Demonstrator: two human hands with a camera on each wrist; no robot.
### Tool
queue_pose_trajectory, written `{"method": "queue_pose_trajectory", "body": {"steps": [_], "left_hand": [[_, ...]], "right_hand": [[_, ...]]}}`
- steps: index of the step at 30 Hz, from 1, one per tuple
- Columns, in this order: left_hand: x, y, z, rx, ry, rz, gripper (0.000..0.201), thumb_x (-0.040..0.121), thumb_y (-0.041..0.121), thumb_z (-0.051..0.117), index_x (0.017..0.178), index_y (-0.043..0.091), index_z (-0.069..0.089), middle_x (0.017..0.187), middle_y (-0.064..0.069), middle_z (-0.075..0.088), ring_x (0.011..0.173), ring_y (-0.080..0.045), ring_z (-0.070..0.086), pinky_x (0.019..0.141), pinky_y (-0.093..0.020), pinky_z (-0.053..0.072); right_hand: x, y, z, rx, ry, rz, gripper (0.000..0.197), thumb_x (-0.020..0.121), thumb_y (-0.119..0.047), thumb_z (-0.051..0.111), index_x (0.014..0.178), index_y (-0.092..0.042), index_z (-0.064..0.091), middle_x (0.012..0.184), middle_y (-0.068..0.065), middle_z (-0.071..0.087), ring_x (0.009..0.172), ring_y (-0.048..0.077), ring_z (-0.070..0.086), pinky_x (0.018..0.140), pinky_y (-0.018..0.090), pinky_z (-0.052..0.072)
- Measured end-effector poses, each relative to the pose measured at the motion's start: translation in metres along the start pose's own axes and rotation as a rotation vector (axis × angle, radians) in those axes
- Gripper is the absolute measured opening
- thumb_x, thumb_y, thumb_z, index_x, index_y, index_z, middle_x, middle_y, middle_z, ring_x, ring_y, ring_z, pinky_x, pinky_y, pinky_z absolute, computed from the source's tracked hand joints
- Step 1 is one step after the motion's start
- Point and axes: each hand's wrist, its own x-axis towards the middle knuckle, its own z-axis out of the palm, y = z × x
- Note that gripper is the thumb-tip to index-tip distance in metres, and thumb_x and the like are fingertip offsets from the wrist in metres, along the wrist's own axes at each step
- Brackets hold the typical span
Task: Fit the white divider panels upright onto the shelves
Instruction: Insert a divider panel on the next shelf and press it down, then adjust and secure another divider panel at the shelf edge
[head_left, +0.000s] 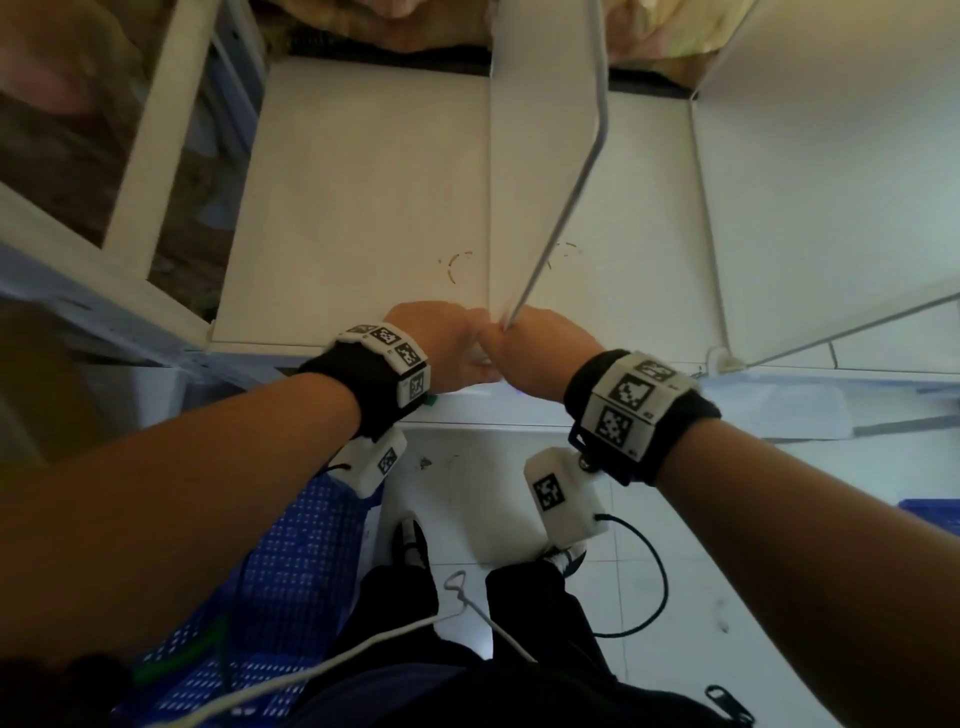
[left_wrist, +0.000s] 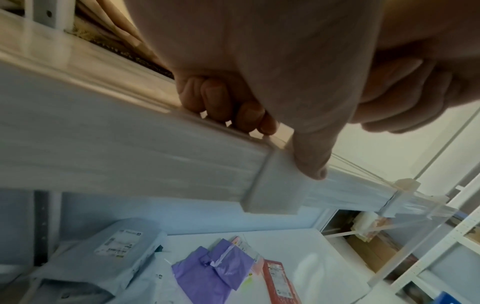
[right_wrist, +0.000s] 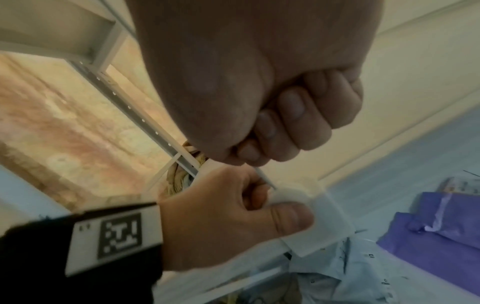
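Note:
A white divider panel (head_left: 540, 156) stands upright in the middle of the white shelf (head_left: 363, 208), its thin wire edge (head_left: 571, 192) slanting down to the front lip. Both hands meet at that front lower corner. My right hand (head_left: 535, 348) is a fist around the wire (right_wrist: 266, 178). My left hand (head_left: 457, 343) pinches a translucent white clip (left_wrist: 275, 191) on the shelf's front rail, thumb (left_wrist: 311, 160) on its face and fingers curled behind. The right wrist view shows the same clip (right_wrist: 327, 218) under the left thumb (right_wrist: 291, 218).
A second divider (head_left: 831, 156) stands upright at the right, with its own clip (head_left: 722, 358) on the rail. The shelf below holds a grey parcel (left_wrist: 116, 246), purple bags (left_wrist: 215, 265) and a red pack (left_wrist: 275, 277). A blue crate (head_left: 291, 561) sits by my left leg.

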Motion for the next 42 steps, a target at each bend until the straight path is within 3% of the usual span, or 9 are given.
{"method": "queue_pose_trajectory", "body": {"steps": [4,13,17,22,26,31,35,39,42], "left_hand": [[-0.003,0.001,-0.001,0.018,0.007,-0.016,0.036,0.085,0.054,0.050,0.104,0.024,0.056,0.096,-0.002,0.066,0.077,-0.023,0.057,0.073,-0.036,0.050],[0.006,-0.009,0.014,-0.030,0.031,-0.004,0.054,0.081,0.068,0.052,0.111,0.023,0.048,0.102,0.001,0.062,0.079,-0.022,0.055,0.074,-0.036,0.050],[0.008,-0.009,0.019,-0.049,0.078,-0.010,0.059,0.080,0.072,0.052,0.113,0.023,0.048,0.107,0.001,0.063,0.090,-0.024,0.061,0.074,-0.035,0.046],[0.005,-0.003,0.012,-0.065,0.037,-0.054,0.057,0.079,0.068,0.056,0.112,0.023,0.047,0.103,0.002,0.061,0.085,-0.023,0.059,0.078,-0.038,0.051],[0.001,0.000,0.001,-0.088,-0.072,-0.083,0.046,0.080,0.063,0.057,0.095,0.019,0.056,0.094,-0.001,0.064,0.078,-0.021,0.059,0.079,-0.039,0.053],[-0.028,0.014,-0.005,-0.021,-0.112,-0.076,0.042,0.092,0.051,0.044,0.075,0.016,0.060,0.078,-0.009,0.062,0.074,-0.024,0.063,0.069,-0.033,0.051],[-0.047,0.035,0.001,0.056,-0.215,0.065,0.048,0.097,0.041,0.040,0.063,0.010,0.055,0.056,0.000,0.046,0.052,-0.016,0.046,0.062,-0.031,0.044],[-0.038,0.083,-0.007,0.104,-0.205,0.156,0.050,0.098,0.043,0.038,0.061,0.011,0.049,0.056,0.000,0.045,0.054,-0.019,0.042,0.058,-0.031,0.035],[-0.016,0.130,-0.021,0.047,-0.156,0.165,0.045,0.098,0.039,0.043,0.061,0.015,0.042,0.060,0.001,0.041,0.063,-0.025,0.048,0.060,-0.030,0.029]], "right_hand": [[-0.004,-0.002,-0.005,0.017,-0.065,0.016,0.022,0.102,-0.024,0.033,0.093,-0.011,0.048,0.115,0.020,0.061,0.106,0.033,0.059,0.086,0.038,0.046],[0.004,-0.003,0.003,0.067,-0.048,0.092,0.032,0.098,-0.005,0.038,0.126,0.003,0.050,0.113,0.022,0.060,0.108,0.033,0.060,0.074,0.031,0.037],[0.011,-0.001,-0.002,0.060,-0.072,0.104,0.027,0.098,-0.024,0.037,0.076,-0.017,0.050,0.078,0.002,0.050,0.089,0.023,0.051,0.067,0.029,0.040],[0.009,-0.003,0.001,0.088,-0.053,0.126,0.019,0.097,-0.028,0.041,0.091,-0.013,0.051,0.092,0.009,0.053,0.086,0.022,0.049,0.080,0.035,0.045],[-0.007,0.002,0.006,0.148,-0.030,0.109,0.037,0.096,-0.037,0.045,0.070,-0.012,0.051,0.067,0.000,0.051,0.063,0.017,0.049,0.054,0.026,0.034],[-0.055,0.055,0.002,0.153,0.022,0.027,0.029,0.093,-0.036,0.053,0.074,-0.014,0.050,0.066,-0.004,0.047,0.061,0.015,0.043,0.054,0.026,0.033],[-0.091,0.126,0.012,0.101,0.001,0.181,0.029,0.091,-0.037,0.053,0.067,-0.021,0.048,0.067,-0.007,0.049,0.072,0.019,0.049,0.073,0.030,0.039],[-0.119,0.195,0.002,0.080,0.003,0.276,0.033,0.095,-0.029,0.049,0.089,0.000,0.065,0.084,0.009,0.058,0.077,0.020,0.051,0.059,0.023,0.035],[-0.119,0.243,-0.020,0.098,0.118,0.299,0.022,0.093,-0.026,0.049,0.082,-0.009,0.059,0.078,0.003,0.057,0.080,0.022,0.053,0.060,0.025,0.036]]}}
